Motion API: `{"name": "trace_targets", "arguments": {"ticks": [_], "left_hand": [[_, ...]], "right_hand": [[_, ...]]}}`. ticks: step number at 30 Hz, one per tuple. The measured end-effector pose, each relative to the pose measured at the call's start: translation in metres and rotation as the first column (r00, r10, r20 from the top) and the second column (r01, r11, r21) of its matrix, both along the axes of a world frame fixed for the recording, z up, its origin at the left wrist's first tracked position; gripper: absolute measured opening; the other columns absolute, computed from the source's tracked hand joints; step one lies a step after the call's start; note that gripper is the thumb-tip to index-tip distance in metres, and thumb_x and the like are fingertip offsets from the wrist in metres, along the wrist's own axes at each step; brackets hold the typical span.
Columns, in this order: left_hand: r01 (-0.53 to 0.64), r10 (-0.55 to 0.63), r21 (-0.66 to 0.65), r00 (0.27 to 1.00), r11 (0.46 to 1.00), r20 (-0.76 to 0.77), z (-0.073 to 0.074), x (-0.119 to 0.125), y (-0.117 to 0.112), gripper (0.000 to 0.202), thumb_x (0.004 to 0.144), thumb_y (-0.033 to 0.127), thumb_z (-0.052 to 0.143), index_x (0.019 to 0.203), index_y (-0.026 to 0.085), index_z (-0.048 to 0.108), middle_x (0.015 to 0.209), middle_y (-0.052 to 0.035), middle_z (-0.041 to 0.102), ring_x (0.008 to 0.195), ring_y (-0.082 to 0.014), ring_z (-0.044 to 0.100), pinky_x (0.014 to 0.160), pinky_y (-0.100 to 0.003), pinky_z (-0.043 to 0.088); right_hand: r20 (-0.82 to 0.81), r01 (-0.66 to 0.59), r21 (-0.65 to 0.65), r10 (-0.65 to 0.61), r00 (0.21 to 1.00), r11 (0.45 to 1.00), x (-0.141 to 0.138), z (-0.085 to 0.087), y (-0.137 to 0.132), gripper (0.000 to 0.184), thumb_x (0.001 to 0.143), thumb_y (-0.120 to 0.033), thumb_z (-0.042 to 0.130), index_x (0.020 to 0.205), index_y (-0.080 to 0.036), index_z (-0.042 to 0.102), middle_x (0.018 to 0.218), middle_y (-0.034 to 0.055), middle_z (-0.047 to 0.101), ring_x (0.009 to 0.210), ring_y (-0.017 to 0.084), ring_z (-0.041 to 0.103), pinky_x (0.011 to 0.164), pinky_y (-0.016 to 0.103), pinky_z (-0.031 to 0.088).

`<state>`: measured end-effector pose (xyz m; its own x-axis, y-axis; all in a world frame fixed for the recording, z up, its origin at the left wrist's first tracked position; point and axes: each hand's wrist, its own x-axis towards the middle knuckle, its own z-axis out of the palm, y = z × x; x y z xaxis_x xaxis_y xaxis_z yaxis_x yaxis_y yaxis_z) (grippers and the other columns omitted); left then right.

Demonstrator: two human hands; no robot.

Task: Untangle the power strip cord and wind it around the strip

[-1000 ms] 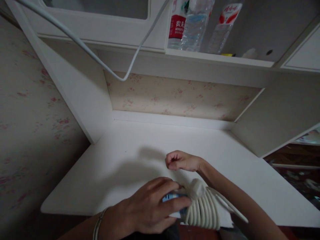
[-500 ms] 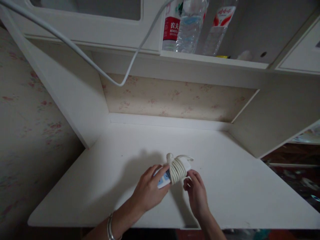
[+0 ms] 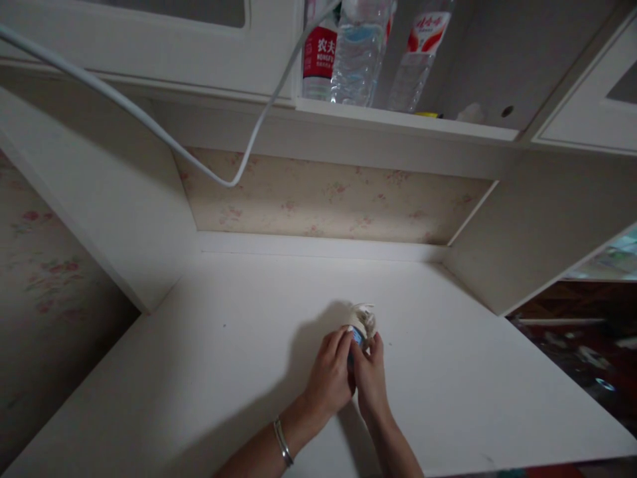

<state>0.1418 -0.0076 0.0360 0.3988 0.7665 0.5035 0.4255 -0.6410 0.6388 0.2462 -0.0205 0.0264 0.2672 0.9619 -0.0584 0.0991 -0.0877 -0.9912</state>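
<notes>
A small white and blue power strip (image 3: 359, 330) with its cream cord wound round it stands on the white desk (image 3: 239, 358), near the middle. My left hand (image 3: 331, 377) grips it from the left, fingers closed on it; a silver bangle sits on that wrist. My right hand (image 3: 371, 382) presses against it from the right, fingers closed round its lower part. Both hands touch each other and hide most of the strip; only the top coils show.
Plastic water bottles (image 3: 355, 50) stand on a shelf above the desk. A white cable (image 3: 149, 123) hangs in a loop from the upper left to the shelf. White side panels (image 3: 537, 232) close the desk niche left and right. Floral wallpaper (image 3: 323, 199) backs it.
Both hands have carried the wound strip away from the front edge toward the desk's middle. My right hand, apart and empty a second ago, now holds the strip too.
</notes>
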Motion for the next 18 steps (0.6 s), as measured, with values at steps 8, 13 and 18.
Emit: {"name": "trace_targets", "arguments": {"ticks": [8,13,18], "left_hand": [[0.231,-0.234,-0.21,0.972,0.95,0.009,-0.026,0.055,0.034,0.089,0.072,0.016,0.061,0.147,0.011,0.015,0.145,-0.016,0.038,0.131,-0.0259,0.038,0.111,-0.039,0.035],[0.333,-0.347,-0.265,0.938,0.905,-0.006,-0.03,0.092,0.064,0.089,0.077,0.01,0.052,0.149,0.012,-0.001,0.152,-0.0158,0.023,0.137,-0.0239,0.03,0.11,-0.036,0.034],[0.313,-0.378,-0.333,0.913,0.89,-0.152,-0.028,0.126,0.097,0.092,0.079,0.018,0.054,0.148,0.013,-0.006,0.148,-0.0201,0.03,0.127,-0.0278,0.044,0.101,-0.037,0.043]], "right_hand": [[0.118,0.416,0.047,-0.418,0.9,0.908,0.065,-0.016,0.037,0.063,0.075,-0.053,0.059,0.124,-0.02,0.038,0.112,0.0091,0.061,0.093,0.023,0.062,0.075,0.031,0.051],[0.329,0.447,0.041,-0.435,0.838,0.893,0.117,-0.017,0.072,0.064,0.073,-0.057,0.058,0.122,-0.019,0.042,0.108,0.0096,0.064,0.09,0.024,0.063,0.074,0.032,0.049],[0.429,0.393,0.11,-0.401,0.809,0.913,0.17,-0.017,0.108,0.063,0.068,-0.059,0.059,0.114,-0.018,0.051,0.106,0.0106,0.064,0.091,0.025,0.062,0.077,0.034,0.047]]}}
